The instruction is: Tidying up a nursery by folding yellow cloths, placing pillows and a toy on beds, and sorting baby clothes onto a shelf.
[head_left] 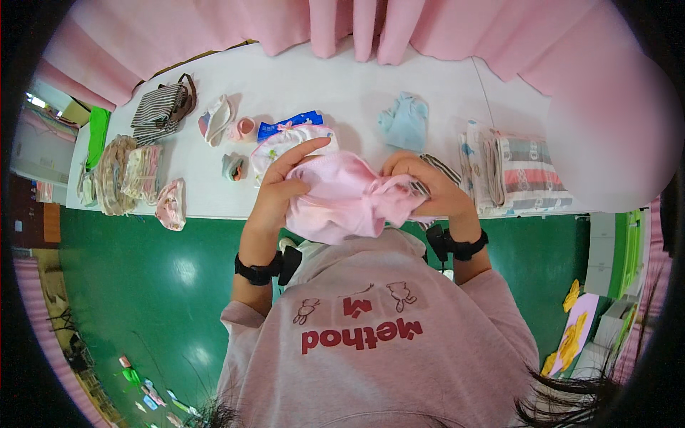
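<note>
A soft pink cloth baby garment (335, 196), its exact kind unclear, is held up between my two hands at the table's front edge. My left hand (275, 189) grips its left side, with the thumb over the cloth. At the other end, my right hand (432, 187) has its fingers closed round the bunched, gathered part. Just behind the left hand lies a white cloth with pink trim (285, 145), partly covered, against a blue packet (292, 125). Black-and-white striped cloth (442, 168) shows behind my right hand. Farther back rests a light blue cloth garment (404, 123).
On the white table (342, 82) are a striped bag (158, 107), folded cloth bundles (143, 171), a patterned baby hat (170, 205), another small hat (216, 119), pink booties (242, 129) and a small grey item (232, 167). Folded blankets (528, 171) lie right; pink curtains (457, 32) border the back.
</note>
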Action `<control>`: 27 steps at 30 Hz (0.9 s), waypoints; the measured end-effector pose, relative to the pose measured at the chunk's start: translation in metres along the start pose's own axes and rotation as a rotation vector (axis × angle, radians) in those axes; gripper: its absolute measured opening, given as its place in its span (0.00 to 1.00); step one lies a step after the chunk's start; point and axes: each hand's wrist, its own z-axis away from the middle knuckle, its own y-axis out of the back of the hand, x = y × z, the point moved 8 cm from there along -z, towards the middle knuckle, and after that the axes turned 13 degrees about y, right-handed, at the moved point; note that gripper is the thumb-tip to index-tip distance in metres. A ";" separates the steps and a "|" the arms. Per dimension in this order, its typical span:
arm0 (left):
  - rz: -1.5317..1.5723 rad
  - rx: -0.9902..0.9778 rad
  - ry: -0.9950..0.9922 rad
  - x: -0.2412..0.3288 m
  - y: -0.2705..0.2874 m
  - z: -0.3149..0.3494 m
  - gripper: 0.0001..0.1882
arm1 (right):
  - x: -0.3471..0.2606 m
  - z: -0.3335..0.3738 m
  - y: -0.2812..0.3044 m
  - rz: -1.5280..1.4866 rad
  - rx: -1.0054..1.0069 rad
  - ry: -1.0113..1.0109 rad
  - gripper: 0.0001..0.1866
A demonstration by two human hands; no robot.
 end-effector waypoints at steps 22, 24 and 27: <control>-1.124 0.217 -0.482 0.047 -0.015 0.021 0.06 | -0.021 -0.016 0.028 0.206 0.165 -0.014 0.21; -1.453 0.133 -0.359 0.042 -0.018 0.019 0.05 | -0.023 -0.017 0.035 0.242 0.145 0.121 0.17; -1.650 0.068 -0.261 0.037 -0.020 0.017 0.04 | -0.035 -0.016 0.034 0.318 0.101 0.241 0.11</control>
